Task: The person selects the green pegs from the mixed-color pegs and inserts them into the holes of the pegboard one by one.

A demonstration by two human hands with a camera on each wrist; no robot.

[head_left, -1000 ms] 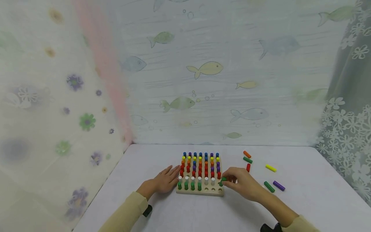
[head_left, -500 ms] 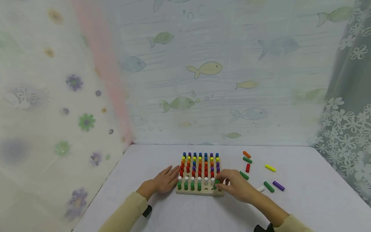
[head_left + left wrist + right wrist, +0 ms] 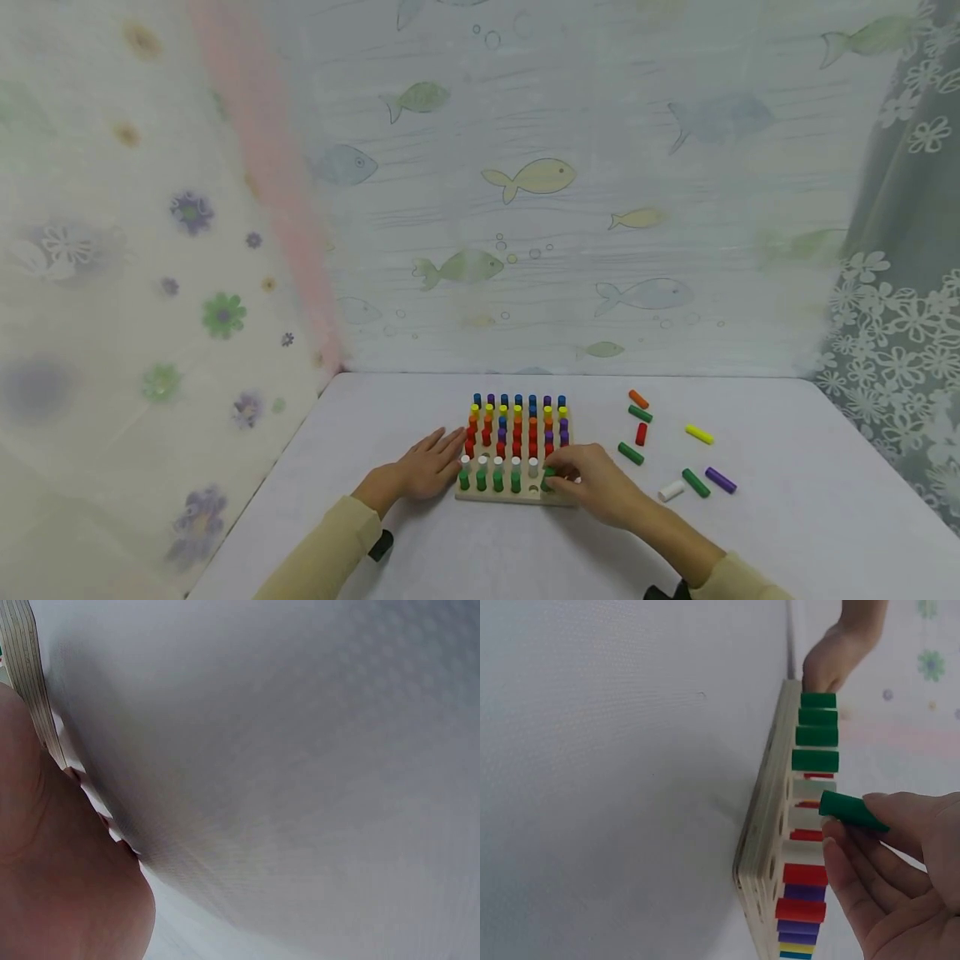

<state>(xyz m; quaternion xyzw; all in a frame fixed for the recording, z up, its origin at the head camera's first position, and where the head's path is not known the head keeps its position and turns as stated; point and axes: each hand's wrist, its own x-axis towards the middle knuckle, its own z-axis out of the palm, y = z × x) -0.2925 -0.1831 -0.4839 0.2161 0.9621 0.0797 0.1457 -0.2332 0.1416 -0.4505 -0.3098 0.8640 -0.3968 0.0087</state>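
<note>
A wooden pegboard stands on the white table, with rows of upright coloured pegs. Along its near edge are several green pegs, with a row of white pegs behind them. My right hand pinches a green peg between thumb and fingers, above the board's near right part. In the right wrist view that peg is tilted and apart from the holes. My left hand lies flat with straight fingers at the board's left edge. The left wrist view shows only part of the palm beside the board's side.
Loose pegs lie right of the board: an orange peg, a red peg, a yellow peg, a purple peg, a white peg and several green pegs. A fish-patterned curtain hangs behind the table.
My right hand has moved left along the board's near edge, carrying the green peg. A loose green peg and the loose white peg have come into sight from behind it. My left hand stays put.
</note>
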